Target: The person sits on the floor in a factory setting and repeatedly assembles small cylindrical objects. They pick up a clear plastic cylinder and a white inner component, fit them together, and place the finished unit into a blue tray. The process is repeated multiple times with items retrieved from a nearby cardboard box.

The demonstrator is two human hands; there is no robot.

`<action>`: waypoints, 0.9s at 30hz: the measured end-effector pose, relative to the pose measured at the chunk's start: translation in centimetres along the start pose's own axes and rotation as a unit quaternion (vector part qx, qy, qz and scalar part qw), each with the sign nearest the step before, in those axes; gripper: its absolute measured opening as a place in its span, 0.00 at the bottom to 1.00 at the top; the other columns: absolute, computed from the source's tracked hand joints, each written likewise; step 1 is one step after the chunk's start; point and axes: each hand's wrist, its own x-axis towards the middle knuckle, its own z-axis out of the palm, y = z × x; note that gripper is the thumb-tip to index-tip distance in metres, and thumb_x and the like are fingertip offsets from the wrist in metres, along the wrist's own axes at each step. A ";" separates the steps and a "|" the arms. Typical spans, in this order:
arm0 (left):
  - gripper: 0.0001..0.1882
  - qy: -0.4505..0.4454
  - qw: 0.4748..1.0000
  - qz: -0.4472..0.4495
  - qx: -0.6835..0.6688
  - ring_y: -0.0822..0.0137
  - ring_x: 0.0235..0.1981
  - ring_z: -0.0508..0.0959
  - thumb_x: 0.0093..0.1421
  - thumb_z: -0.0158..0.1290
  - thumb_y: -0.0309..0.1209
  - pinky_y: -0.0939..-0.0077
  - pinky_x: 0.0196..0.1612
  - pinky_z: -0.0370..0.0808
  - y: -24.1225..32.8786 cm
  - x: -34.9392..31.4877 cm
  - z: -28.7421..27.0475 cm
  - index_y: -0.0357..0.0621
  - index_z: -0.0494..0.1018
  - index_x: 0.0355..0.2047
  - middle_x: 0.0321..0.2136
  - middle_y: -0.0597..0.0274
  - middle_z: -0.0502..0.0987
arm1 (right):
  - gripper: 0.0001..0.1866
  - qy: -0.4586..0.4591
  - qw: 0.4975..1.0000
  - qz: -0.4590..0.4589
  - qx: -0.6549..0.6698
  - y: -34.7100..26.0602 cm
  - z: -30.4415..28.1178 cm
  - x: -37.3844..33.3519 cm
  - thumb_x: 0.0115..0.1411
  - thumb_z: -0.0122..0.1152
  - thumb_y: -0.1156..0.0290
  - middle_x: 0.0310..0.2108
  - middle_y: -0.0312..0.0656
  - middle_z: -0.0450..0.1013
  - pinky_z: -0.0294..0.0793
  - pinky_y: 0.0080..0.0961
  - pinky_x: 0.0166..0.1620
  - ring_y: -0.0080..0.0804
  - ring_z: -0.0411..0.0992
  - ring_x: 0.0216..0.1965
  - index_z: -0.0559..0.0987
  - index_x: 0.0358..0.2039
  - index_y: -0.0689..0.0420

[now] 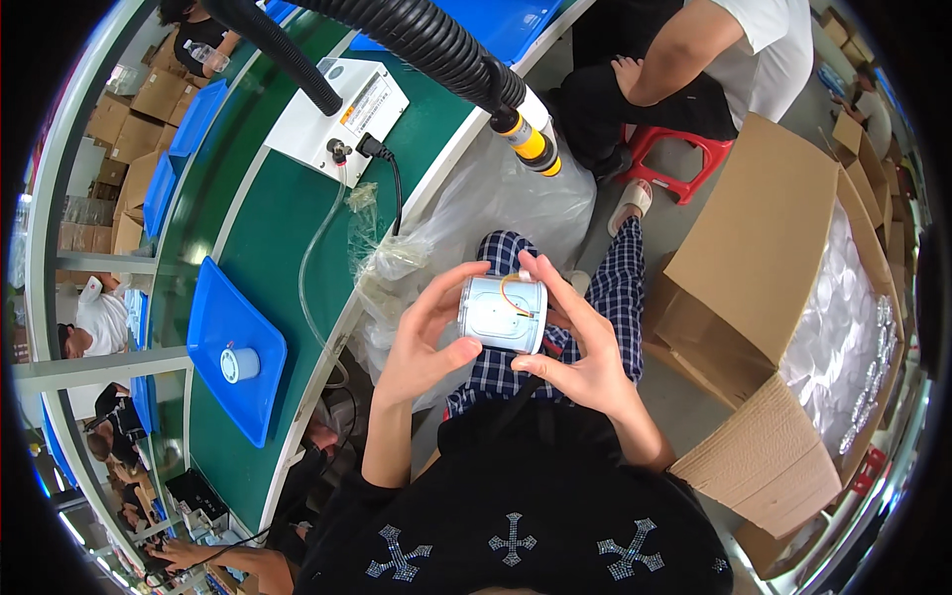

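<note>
Frame centre: left hand [424,342] and right hand [580,342] both grasp a white cylindrical unit [503,314], fingers curled round its sides. Likely inspecting the orange wire [513,294]; next calls for careful turning.

round unit [502,314]: glossy white plastic | tray [213,327]: smooth blue plastic | box [754,288]: matt cardboard (rough edges)

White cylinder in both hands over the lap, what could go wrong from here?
The white cylindrical part is held only by the fingertips of the left hand and right hand, over the lap with no surface beneath; a slip could drop it to the floor. Thin orange wires loop across its top near the right fingers and might snag or pull loose. The open cardboard box sits close by the right elbow and could get bumped.
</note>
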 end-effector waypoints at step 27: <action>0.38 -0.015 0.999 -0.029 -0.022 0.64 0.50 0.70 0.43 0.66 0.28 0.71 0.48 0.71 -1.8 0.0 1.4 0.39 0.63 0.55 0.52 0.57 0.67 | 0.36 -0.001 1.000 0.009 0.027 1.8 -1.6 -0.1 0.56 0.57 0.51 0.58 0.51 0.61 0.72 0.36 0.47 0.44 0.67 0.53 0.63 0.58 0.61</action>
